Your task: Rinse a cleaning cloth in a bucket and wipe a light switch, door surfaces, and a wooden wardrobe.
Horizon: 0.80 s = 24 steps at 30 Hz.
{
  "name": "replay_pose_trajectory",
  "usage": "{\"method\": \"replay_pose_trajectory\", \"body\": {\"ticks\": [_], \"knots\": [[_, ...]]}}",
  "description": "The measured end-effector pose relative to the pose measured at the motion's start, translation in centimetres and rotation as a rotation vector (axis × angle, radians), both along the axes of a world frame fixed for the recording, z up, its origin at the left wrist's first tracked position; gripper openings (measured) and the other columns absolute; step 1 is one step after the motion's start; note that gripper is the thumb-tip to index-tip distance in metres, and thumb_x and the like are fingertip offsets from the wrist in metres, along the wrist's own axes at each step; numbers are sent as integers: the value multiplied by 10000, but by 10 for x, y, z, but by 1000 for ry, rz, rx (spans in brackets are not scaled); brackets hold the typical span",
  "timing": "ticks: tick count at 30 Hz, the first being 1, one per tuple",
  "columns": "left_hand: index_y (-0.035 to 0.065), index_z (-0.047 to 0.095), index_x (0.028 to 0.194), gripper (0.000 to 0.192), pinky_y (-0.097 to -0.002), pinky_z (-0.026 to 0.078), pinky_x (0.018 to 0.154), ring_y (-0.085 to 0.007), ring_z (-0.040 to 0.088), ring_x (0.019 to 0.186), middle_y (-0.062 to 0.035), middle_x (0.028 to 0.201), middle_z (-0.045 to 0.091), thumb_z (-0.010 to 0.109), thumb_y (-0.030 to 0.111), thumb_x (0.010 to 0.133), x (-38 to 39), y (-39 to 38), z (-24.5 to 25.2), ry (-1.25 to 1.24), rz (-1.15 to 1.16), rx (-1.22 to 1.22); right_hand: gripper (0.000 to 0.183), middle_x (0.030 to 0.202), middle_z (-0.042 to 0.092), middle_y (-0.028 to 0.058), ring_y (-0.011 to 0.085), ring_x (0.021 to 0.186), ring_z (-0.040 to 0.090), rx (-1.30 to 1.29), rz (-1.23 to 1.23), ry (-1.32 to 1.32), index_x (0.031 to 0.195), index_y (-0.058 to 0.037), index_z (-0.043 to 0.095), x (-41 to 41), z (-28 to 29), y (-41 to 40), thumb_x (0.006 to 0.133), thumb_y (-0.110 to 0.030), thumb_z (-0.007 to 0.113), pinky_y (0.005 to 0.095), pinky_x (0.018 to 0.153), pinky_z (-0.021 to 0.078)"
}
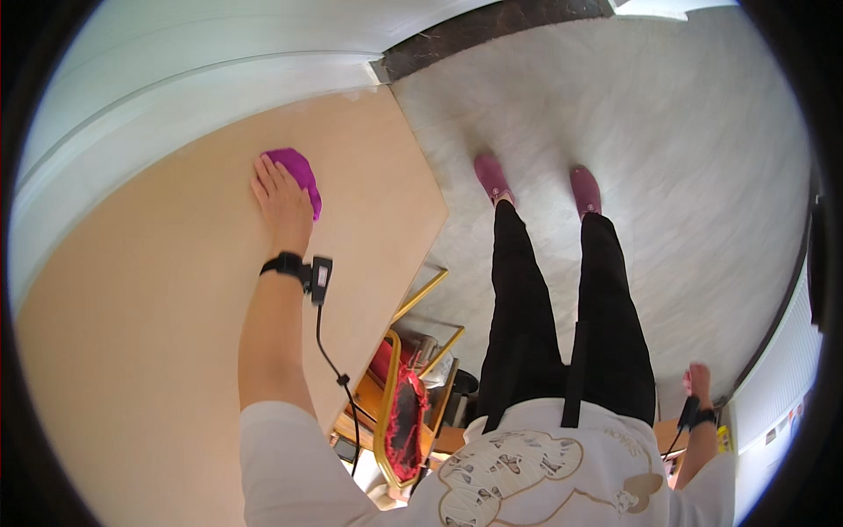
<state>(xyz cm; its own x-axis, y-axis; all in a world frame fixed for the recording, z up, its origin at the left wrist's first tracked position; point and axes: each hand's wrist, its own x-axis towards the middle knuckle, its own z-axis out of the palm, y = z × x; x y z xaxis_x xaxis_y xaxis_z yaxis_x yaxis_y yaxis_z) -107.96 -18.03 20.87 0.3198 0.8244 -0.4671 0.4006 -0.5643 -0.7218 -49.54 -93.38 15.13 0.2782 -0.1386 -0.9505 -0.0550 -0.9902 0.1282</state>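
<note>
My left hand lies palm down on a purple cloth, pressing it flat against a broad plain beige surface. The cloth shows past the fingers and along the thumb side. A black strap with a small cabled device circles the left wrist. Down at the lower right, my right hand hangs beside my body with the fingers curled; whether anything is inside it cannot be seen. That wrist also bears a black strap and device.
A white panel with a ledge borders the beige surface. Grey floor lies under my pink shoes. Near my left side are a gold-framed item with red trim and gold bars. A ribbed white panel stands at the right.
</note>
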Motion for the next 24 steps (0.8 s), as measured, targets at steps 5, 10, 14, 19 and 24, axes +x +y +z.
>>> {"method": "replay_pose_trajectory", "body": {"ticks": [5,10,14,19,24], "knots": [[-59,397,1324,658,-504,143,1096,-386,190,1361,-249,1437,283,555,348,832,-8,34,-146,-2,-24,-32,328,570,577,96,210,494,584,-351,513,357,617,-35,581,-109,106,-114,837,-233,438,351,436,458],[-32,406,1326,718,-523,136,1090,-398,197,1353,-267,1429,285,561,442,808,-11,36,-233,106,-68,-162,240,782,620,103,214,618,633,-747,-409,2,1026,-54,590,-224,138,-55,857,-183,479,356,461,500],[10,405,1342,735,-517,125,1096,-416,197,1351,-264,1435,277,520,507,813,-18,-27,-247,188,-62,-363,251,769,609,71,182,623,603,-659,-481,9,1047,-78,595,-256,121,-37,851,-206,506,346,496,485],[-7,425,1326,716,-518,110,1100,-421,159,1364,-236,1449,275,499,510,837,-20,-70,-167,373,-109,-642,202,705,615,10,138,615,602,-536,-630,-33,932,-138,580,-246,102,-50,847,-321,559,323,497,476],[-13,431,1323,635,-517,209,1055,-369,296,1264,-179,1380,380,533,395,847,6,20,-104,505,-274,-483,261,746,611,18,137,610,597,-553,-685,-141,1039,-134,550,-213,97,-72,861,-324,533,308,459,447]]}}
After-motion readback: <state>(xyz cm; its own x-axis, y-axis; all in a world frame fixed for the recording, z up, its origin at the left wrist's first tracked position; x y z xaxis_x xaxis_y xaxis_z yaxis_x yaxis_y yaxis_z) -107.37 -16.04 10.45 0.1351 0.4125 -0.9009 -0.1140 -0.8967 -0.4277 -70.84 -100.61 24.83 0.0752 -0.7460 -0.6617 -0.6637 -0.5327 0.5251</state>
